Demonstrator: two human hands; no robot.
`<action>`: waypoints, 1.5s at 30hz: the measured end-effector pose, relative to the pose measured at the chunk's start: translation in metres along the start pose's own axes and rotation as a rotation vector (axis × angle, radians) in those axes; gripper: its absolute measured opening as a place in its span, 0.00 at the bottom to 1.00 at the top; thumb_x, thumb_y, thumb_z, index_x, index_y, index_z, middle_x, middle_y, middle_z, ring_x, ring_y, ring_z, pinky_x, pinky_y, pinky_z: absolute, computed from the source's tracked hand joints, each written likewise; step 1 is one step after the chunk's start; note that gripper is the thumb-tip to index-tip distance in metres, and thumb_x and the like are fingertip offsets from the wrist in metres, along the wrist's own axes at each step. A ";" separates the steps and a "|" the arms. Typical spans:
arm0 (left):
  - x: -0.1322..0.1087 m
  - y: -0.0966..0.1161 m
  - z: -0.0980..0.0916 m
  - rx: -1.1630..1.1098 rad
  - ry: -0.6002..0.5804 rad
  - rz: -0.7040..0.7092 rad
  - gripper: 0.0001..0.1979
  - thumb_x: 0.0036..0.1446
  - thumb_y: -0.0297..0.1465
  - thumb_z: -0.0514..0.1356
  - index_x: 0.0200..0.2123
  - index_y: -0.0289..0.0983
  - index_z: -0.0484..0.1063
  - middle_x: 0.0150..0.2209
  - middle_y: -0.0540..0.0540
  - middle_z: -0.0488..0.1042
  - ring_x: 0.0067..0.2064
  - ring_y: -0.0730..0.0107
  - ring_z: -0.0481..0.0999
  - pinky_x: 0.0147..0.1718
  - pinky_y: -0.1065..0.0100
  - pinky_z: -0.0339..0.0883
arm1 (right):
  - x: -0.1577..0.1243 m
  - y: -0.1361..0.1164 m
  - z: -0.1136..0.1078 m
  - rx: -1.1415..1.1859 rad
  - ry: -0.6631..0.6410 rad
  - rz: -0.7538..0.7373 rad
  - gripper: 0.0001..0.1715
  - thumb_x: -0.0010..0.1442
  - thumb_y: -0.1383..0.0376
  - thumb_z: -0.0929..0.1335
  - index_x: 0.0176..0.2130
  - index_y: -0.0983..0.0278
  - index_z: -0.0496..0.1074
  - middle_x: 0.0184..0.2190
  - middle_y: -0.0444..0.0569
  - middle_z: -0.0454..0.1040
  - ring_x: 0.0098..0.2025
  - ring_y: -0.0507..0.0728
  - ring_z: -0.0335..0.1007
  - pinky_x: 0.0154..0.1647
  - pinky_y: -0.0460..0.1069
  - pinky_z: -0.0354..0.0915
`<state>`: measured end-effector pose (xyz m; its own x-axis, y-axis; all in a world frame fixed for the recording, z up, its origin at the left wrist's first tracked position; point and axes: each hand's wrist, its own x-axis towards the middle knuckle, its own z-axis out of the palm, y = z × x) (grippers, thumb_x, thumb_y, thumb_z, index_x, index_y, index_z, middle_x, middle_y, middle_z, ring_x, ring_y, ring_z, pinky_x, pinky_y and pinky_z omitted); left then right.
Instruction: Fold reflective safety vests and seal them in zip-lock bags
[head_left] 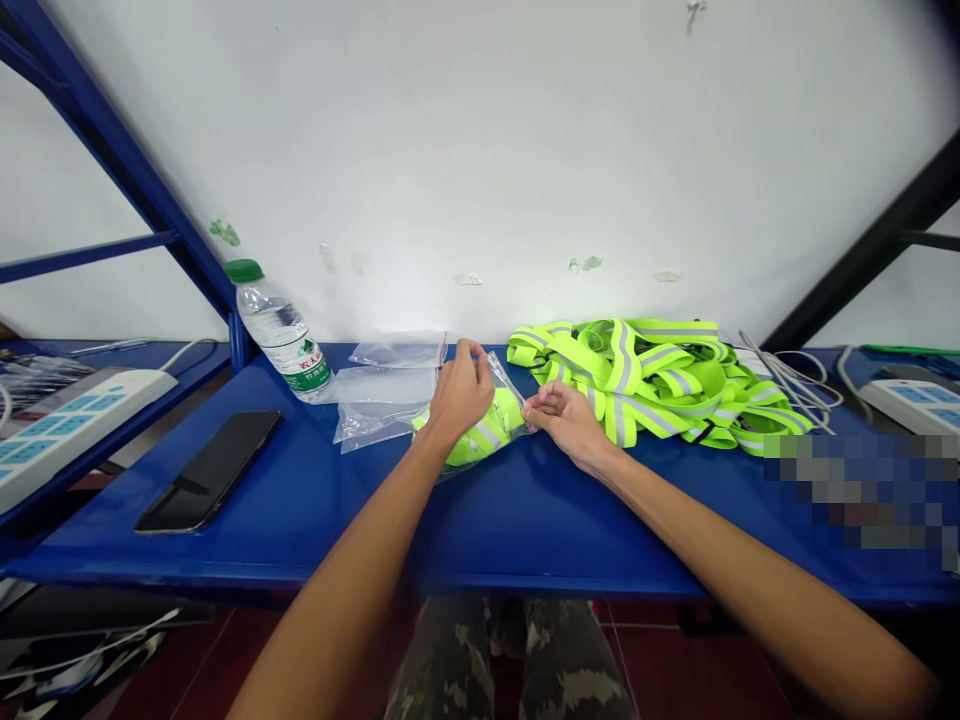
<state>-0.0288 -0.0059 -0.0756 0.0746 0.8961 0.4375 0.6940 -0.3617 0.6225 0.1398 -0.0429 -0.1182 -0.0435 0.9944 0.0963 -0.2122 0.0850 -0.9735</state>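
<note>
A clear plastic bag (499,375) with a folded yellow-green reflective strap (486,432) inside lies at the middle of the blue table (525,520). My left hand (461,390) is over the bag, its fingers closed on the bag's upper edge. At the right corner of the bag's opening, my right hand (564,418) pinches the plastic between thumb and fingers. Part of the strap is hidden behind my left hand. Several flat clear bags (382,395) lie just left of my left hand. A tangled heap of reflective straps (652,375) sits behind and right of my right hand.
A water bottle (281,335) with a green cap stands at the back left, near a black phone (210,470). White cables (806,385) lie right of the heap. Power strips (82,425) are at both sides. A white wall (487,150) rises behind the table.
</note>
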 end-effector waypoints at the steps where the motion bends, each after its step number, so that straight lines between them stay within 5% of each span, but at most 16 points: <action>1: 0.000 -0.001 0.001 -0.002 0.000 0.006 0.07 0.66 0.33 0.48 0.44 0.40 0.62 0.25 0.49 0.68 0.26 0.65 0.68 0.29 0.66 0.56 | 0.000 0.000 0.000 -0.002 -0.003 -0.001 0.27 0.35 0.61 0.80 0.28 0.61 0.62 0.25 0.41 0.73 0.25 0.50 0.68 0.28 0.48 0.66; 45: -0.008 0.012 0.003 0.099 -0.030 0.072 0.10 0.67 0.34 0.45 0.46 0.40 0.60 0.26 0.49 0.70 0.27 0.62 0.71 0.33 0.63 0.59 | -0.003 -0.006 0.000 0.001 0.021 0.005 0.33 0.37 0.62 0.79 0.38 0.59 0.59 0.26 0.39 0.75 0.24 0.50 0.67 0.24 0.46 0.64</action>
<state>-0.0193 -0.0169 -0.0736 0.1471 0.8764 0.4585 0.7533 -0.3997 0.5222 0.1409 -0.0465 -0.1126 -0.0245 0.9959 0.0869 -0.2133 0.0797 -0.9737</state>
